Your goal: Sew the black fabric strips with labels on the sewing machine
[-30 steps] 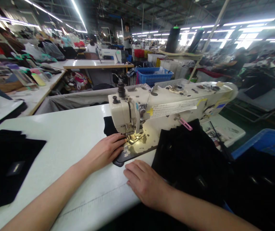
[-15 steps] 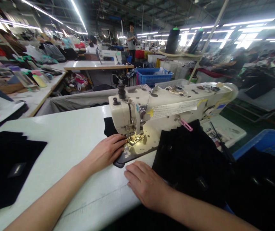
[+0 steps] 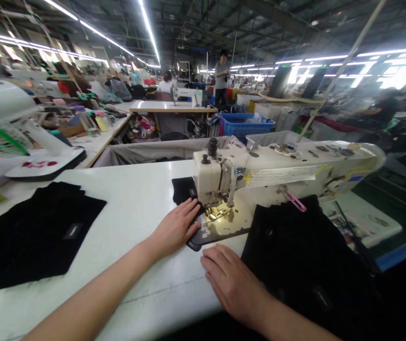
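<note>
My left hand [image 3: 177,224] lies flat with its fingers stretched out, fingertips on a small black fabric piece [image 3: 183,189] beside the presser foot. The piece carries a small dark label, and part of it is hidden by the hand and machine head. The lit needle area of the white sewing machine [image 3: 288,163] is just right of those fingers. Nearer the table's front edge, my right hand [image 3: 236,284] rests on the white tabletop [image 3: 135,189] with loosely bent fingers and nothing visible in it. Right of it lies a heap of black fabric pieces [image 3: 302,251] with small labels.
A stack of black labelled pieces [image 3: 43,232] lies at the left of the table. Behind it stands a white and green fan [image 3: 29,137]. A blue basket [image 3: 247,125] is beyond the machine. One person [image 3: 221,78] stands farther back. A pink clip [image 3: 295,199] hangs on the machine.
The view has turned left, so everything sits farther right and the fan shows. More of the small black piece, with its label, now shows behind my left fingers. My right hand stays by the table edge.
</note>
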The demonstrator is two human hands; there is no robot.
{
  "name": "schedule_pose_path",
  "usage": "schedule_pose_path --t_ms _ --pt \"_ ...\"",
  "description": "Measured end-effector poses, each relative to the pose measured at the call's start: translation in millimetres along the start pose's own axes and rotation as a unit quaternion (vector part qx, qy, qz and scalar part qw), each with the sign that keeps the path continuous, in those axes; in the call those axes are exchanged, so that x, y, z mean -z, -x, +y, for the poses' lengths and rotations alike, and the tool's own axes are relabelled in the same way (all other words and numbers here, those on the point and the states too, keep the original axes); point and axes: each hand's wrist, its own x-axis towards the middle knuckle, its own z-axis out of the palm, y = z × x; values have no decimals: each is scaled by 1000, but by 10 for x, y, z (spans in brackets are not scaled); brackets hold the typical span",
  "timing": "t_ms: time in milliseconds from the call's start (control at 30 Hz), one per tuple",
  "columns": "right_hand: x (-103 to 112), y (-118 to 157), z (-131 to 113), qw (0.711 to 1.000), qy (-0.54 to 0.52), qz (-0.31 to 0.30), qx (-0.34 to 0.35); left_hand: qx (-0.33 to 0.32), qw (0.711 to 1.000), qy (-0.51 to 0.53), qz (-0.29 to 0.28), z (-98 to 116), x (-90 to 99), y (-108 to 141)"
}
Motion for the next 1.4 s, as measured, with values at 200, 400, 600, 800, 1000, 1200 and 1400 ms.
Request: schedule_pose_path --t_ms 200,400,600,800,1000,1200,1400 --pt "23 10 5 1000 2 1 8 -27 1000 -16 -4 277 124 550" --pt "25 49 10 1000 -13 8 1 -57 998 -27 3 577 311 965" --pt "7 69 4 999 -30 12 -14 108 990 -42 75 342 422 768" --pt "23 54 8 999 -35 17 -7 244 959 -112 92 -155 313 459" --pt "15 40 1 987 -129 54 -73 326 901 261 121 -32 331 273" --pt "-45 -123 -42 829 -457 95 -308 428 602 670 70 462 476 360" --pt "-11 -177 -102 755 -538 37 -373 410 575 700 107 515 431 495"
